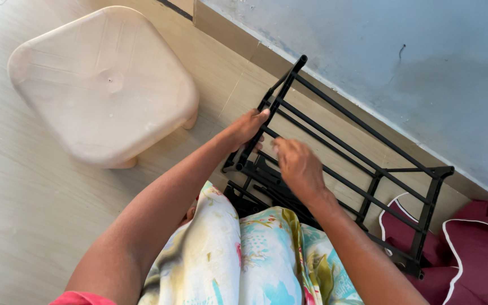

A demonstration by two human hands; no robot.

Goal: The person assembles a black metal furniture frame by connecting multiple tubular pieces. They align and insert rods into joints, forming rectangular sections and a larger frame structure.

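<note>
Two hands work on the black rack (345, 152) on the floor by the wall: left hand (249, 127) grips its end bar, right hand (297, 164) hovers half-curled, holding nothing.

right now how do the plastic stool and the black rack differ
The plastic stool is cream, solid-topped and stands untouched on the floor; the black rack is an open frame of thin bars beside the wall. The left hand grips the rack's end post and the right hand hovers over its bars; neither touches the stool. Both sit on the pale floor.
</note>
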